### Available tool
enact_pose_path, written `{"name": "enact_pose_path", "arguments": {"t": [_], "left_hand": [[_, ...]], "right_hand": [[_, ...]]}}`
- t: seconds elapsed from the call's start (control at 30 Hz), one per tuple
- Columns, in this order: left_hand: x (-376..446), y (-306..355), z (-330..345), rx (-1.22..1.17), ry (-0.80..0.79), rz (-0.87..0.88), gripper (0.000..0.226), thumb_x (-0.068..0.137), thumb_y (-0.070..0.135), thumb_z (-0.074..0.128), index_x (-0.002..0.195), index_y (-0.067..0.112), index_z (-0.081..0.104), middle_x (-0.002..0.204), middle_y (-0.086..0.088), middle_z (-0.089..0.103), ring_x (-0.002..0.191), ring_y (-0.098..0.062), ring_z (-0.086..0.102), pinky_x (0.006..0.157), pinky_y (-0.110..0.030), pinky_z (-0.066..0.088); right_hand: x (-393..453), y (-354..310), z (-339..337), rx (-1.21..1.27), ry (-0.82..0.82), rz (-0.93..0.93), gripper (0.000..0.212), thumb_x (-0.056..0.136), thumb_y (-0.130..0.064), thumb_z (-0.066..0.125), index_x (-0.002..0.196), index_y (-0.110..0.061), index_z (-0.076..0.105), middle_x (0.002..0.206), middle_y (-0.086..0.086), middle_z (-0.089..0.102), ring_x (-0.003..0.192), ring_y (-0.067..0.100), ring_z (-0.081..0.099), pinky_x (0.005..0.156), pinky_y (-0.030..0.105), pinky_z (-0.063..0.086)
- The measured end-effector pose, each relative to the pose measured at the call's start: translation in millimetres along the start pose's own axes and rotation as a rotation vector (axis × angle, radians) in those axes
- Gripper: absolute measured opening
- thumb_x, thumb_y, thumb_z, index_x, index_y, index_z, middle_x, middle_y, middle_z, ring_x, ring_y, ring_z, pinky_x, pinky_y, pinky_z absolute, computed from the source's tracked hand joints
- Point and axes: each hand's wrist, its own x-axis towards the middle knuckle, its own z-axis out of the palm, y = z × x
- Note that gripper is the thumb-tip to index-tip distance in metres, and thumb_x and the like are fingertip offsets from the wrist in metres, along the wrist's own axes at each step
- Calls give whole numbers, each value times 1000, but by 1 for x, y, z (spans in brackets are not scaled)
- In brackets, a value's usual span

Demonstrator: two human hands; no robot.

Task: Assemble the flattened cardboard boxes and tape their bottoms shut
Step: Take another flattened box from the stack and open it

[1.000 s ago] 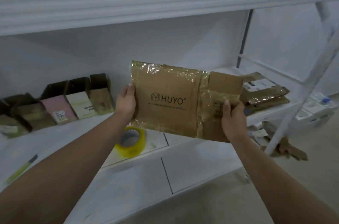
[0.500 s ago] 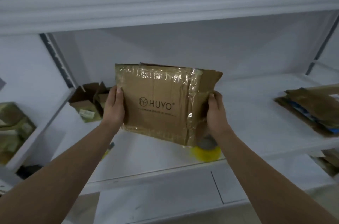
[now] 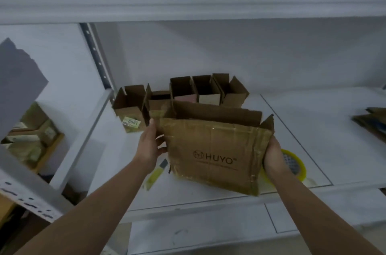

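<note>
Two hands hold one cardboard box (image 3: pixel 215 150) in the head view, the only view there is. It sits in the middle of the frame, just above the white shelf (image 3: pixel 313 129), its printed "HUYO" face toward the camera and its top flaps standing open. Glossy clear tape wraps much of the brown board.

At the box's left edge, the left hand (image 3: pixel 149 146) has its fingers reaching up along the side, with the thumb seemingly tucked toward the front face; how firmly it grips I cannot tell. On the lower right corner, the right hand (image 3: pixel 274 157) cups the side wall with its fingers curled round the edge.

Behind the box, toward the upper middle of the frame, stands a row of smaller opened cartons (image 3: pixel 181 96). A yellow tape roll (image 3: pixel 296 166) lies on the shelf just right of the right hand. A yellow utility knife (image 3: pixel 155 173) lies below the left hand. More flattened cardboard (image 3: pixel 373 121) rests at the right edge.

Judging by its look, the box is light and empty, fairly stiff along the creases but easily crushed at the thin flaps. The taped surfaces are probably slick, so bare board gives surer purchase. Best hold is on opposite side walls near the corners, where the folds lend strength, not on the loose flaps.
</note>
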Motion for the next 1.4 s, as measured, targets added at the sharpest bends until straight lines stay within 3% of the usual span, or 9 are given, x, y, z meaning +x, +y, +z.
{"name": "enact_pose_path", "arguments": {"t": [0.13, 0.33, 0.43, 0.73, 0.93, 1.1, 1.2, 1.33, 1.4], "left_hand": [[1, 2, -5, 95, -40, -59, 49, 95, 61, 38, 133, 35, 51, 119, 0, 65, 107, -20, 61, 84, -42, 51], [-4, 9, -6, 291, -281, -113, 41, 78, 77, 39, 117, 65, 42, 129, 12, 55, 125, -22, 47, 96, -48, 47], [-1, 8, -6, 307, -293, -118, 53, 75, 79, 41, 126, 64, 35, 140, 9, 46, 131, -23, 42, 101, -51, 45], [2, -4, 6, 36, -293, -108, 42, 97, 22, 53, 133, 42, 40, 110, 6, 61, 84, -10, 71, 59, -23, 55], [12, -18, 2, -33, -228, 165, 45, 96, -2, 48, 126, 30, 42, 131, -7, 50, 119, -33, 56, 71, -27, 57], [9, -13, 1, -24, -345, 204, 70, 89, -23, 39, 131, 33, 39, 136, -2, 51, 117, -28, 58, 83, -34, 57], [11, -15, 4, -41, -315, 182, 54, 91, -15, 42, 134, 18, 43, 131, -7, 58, 115, -33, 60, 84, -39, 58], [9, -20, 7, -34, -190, 121, 22, 102, 20, 42, 119, 19, 55, 123, -15, 61, 106, -33, 63, 81, -42, 56], [6, -20, 8, -60, -214, 62, 41, 98, 53, 37, 118, 23, 56, 120, -12, 65, 110, -32, 63, 88, -48, 54]], "right_hand": [[1, 6, -14, -102, -16, -113, 32, 104, -12, 34, 108, -30, 61, 95, 3, 69, 91, 22, 66, 86, 41, 50], [-11, -9, -5, 147, -44, 76, 48, 103, -44, 33, 90, -13, 66, 66, 3, 73, 61, 19, 71, 47, 25, 55], [-7, -6, -8, 214, -50, 145, 60, 95, -61, 34, 107, -14, 68, 85, 11, 76, 75, 22, 74, 67, 36, 56], [-12, 1, -6, 91, -123, 34, 67, 74, -58, 72, 124, -15, 59, 122, 20, 65, 106, 33, 66, 88, 50, 55], [-12, 3, -13, -16, -164, -59, 72, 68, -41, 82, 131, -34, 47, 116, 14, 65, 96, 31, 69, 68, 42, 57], [-10, 6, -11, -8, -150, -181, 34, 92, -12, 57, 118, -34, 57, 110, 6, 67, 92, 27, 68, 69, 39, 58], [-8, 8, -8, 74, -79, -177, 14, 93, -24, 53, 102, -21, 63, 103, 8, 66, 92, 30, 62, 66, 35, 57], [-9, 5, -3, 199, -109, -44, 39, 91, -50, 42, 96, -16, 59, 92, 6, 70, 83, 24, 69, 68, 37, 59], [-8, 4, -2, 205, -104, -30, 33, 91, -45, 45, 94, -15, 58, 94, 7, 68, 84, 24, 67, 68, 37, 59]]}}
